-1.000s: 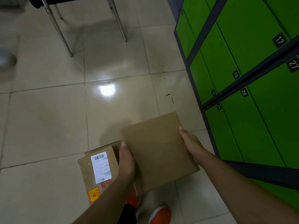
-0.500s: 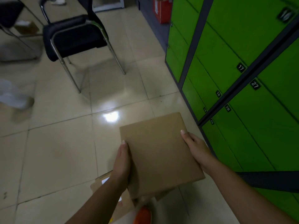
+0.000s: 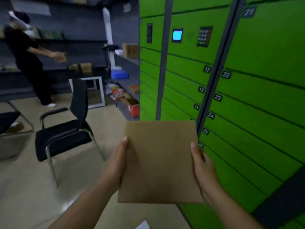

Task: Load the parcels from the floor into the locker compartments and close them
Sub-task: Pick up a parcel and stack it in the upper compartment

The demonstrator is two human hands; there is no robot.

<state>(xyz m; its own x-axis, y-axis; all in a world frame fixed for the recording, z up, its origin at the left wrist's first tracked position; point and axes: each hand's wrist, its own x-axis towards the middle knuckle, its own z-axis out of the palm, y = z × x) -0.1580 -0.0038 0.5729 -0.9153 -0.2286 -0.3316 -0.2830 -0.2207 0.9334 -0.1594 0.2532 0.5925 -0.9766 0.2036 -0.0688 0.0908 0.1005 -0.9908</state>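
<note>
I hold a flat plain brown cardboard parcel in front of me at waist height, its broad face up. My left hand grips its left edge and my right hand grips its right edge. The green locker bank fills the right side, every numbered door in view closed, with a blue screen and a keypad on its panel. A white corner of another parcel's label shows on the floor at the bottom edge.
A black chair with chrome legs stands on the tiled floor to my left, a second chair at the far left. Another person works at dark shelves in the back. Red and brown boxes lie beside the lockers.
I have straightened up with the parcel raised from the floor; the view swung from the tiles to the locker front, and the labelled parcel on the floor has dropped almost out of sight.
</note>
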